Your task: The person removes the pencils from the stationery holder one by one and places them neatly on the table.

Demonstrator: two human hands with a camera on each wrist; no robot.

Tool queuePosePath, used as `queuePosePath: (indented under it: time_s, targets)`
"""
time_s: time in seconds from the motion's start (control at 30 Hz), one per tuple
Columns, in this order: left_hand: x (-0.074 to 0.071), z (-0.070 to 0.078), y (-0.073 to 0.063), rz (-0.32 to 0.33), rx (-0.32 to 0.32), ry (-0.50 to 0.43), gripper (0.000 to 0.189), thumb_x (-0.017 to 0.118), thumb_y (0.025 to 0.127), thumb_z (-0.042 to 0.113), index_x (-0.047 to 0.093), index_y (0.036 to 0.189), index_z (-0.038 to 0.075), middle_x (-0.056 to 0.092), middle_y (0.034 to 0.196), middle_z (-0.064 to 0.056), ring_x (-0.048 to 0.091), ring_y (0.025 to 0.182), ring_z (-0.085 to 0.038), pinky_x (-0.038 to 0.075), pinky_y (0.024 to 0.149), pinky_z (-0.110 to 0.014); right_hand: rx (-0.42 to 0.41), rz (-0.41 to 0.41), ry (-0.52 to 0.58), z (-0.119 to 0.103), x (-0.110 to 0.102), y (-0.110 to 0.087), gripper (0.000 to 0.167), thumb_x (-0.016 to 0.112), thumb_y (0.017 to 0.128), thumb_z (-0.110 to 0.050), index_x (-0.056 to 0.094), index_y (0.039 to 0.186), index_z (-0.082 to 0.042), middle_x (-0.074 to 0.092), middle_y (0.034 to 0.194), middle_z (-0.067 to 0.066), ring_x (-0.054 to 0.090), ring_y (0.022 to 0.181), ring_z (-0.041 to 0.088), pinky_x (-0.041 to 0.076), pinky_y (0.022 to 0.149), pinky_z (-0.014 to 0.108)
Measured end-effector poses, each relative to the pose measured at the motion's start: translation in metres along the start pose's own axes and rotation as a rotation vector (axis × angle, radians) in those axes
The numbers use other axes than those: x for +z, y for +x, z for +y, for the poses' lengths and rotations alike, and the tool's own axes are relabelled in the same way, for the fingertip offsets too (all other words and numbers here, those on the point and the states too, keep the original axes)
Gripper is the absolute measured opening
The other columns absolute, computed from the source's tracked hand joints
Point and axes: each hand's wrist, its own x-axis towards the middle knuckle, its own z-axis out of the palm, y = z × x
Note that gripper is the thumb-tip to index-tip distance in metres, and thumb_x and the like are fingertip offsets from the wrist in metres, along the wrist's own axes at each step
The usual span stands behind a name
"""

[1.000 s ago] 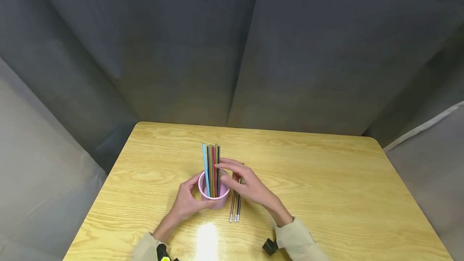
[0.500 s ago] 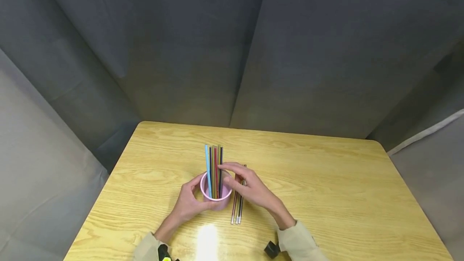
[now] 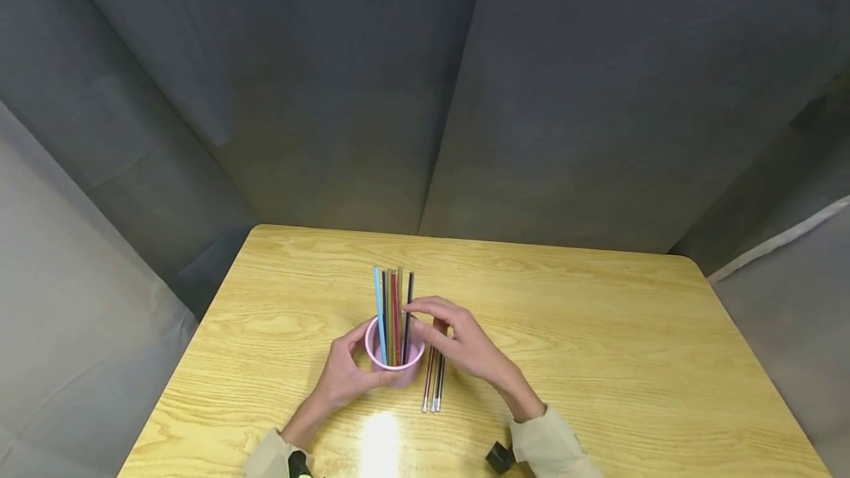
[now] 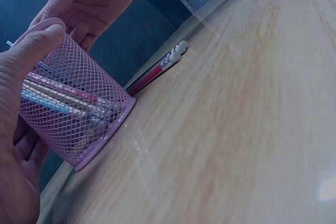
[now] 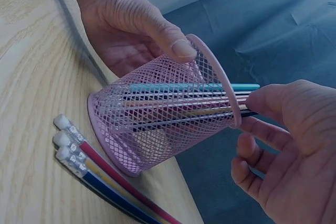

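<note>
Clamping a round pink mesh cup in the curled left hand — likely for steadiness — and pinching a slim dark-blue pencil between right hand fingertips.

The place looks booth-like: drapes flank a table.

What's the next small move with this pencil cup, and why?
Probably lift the dark pencil straight up: the right hand appears to pinch it, it leans apart from the other pencils, and the left hand grips the pink cup.
</note>
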Motion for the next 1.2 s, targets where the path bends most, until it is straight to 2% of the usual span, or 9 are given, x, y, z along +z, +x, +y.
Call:
queuePosePath:
  time_s: [0.23, 0.33, 0.5, 0.73, 1.03, 1.2]
  targets:
    - [0.000, 0.001, 0.000, -0.001, 0.002, -0.001, 0.092, 0.098, 0.068, 0.009, 0.055, 0.149, 0.005, 0.064, 0.144, -0.011, 0.060, 0.132, -0.032, 0.042, 0.118, -0.032, -0.031, 0.032, -0.030, 0.028, 0.004, -0.002, 0.030, 0.063, 0.104, -0.007, 0.069, 0.133, -0.009, 0.071, 0.127, 0.010, 0.055, 0.076, 0.016, 0.049, 0.065, 0.021]
    - [0.000, 0.001, -0.001, 0.002, -0.012, -0.003, 0.091, 0.098, 0.068, 0.010, 0.055, 0.148, 0.004, 0.064, 0.144, -0.012, 0.059, 0.133, -0.033, 0.041, 0.119, -0.033, -0.054, 0.053, -0.054, 0.032, 0.002, -0.002, 0.028, 0.063, 0.105, -0.011, 0.070, 0.132, -0.013, 0.073, 0.121, 0.004, 0.056, 0.076, 0.014, 0.051, 0.065, 0.023]
    - [0.000, 0.001, -0.001, 0.005, -0.026, -0.003, 0.091, 0.098, 0.067, 0.010, 0.056, 0.148, 0.004, 0.065, 0.143, -0.011, 0.059, 0.133, -0.032, 0.040, 0.120, -0.035, -0.051, 0.076, -0.073, 0.028, -0.003, -0.003, 0.026, 0.063, 0.105, -0.014, 0.072, 0.129, -0.014, 0.074, 0.118, 0.003, 0.058, 0.077, 0.013, 0.053, 0.066, 0.024]
    - [0.000, 0.001, 0.000, 0.003, -0.015, -0.009, 0.089, 0.097, 0.068, 0.009, 0.057, 0.147, 0.006, 0.066, 0.141, -0.010, 0.060, 0.131, -0.030, 0.041, 0.119, -0.033, -0.063, 0.128, -0.089, 0.022, -0.011, -0.004, 0.023, 0.065, 0.103, -0.011, 0.074, 0.124, -0.016, 0.075, 0.114, 0.002, 0.056, 0.075, 0.011, 0.052, 0.063, 0.028]
    - [0.000, -0.001, 0.000, 0.000, -0.011, -0.012, 0.091, 0.098, 0.067, 0.008, 0.057, 0.147, 0.005, 0.065, 0.142, -0.011, 0.061, 0.131, -0.028, 0.042, 0.118, -0.034, -0.052, 0.164, -0.084, 0.017, -0.019, -0.005, 0.024, 0.066, 0.103, -0.010, 0.074, 0.124, -0.018, 0.074, 0.114, -0.001, 0.055, 0.072, 0.013, 0.049, 0.059, 0.028]
    - [0.000, 0.000, 0.000, 0.000, 0.001, -0.016, 0.090, 0.097, 0.067, 0.008, 0.057, 0.147, 0.005, 0.066, 0.141, -0.011, 0.060, 0.131, -0.028, 0.041, 0.119, -0.032, -0.060, 0.182, -0.086, 0.012, -0.023, -0.005, 0.024, 0.066, 0.103, -0.010, 0.074, 0.124, -0.017, 0.074, 0.109, -0.001, 0.055, 0.070, 0.013, 0.047, 0.056, 0.024]
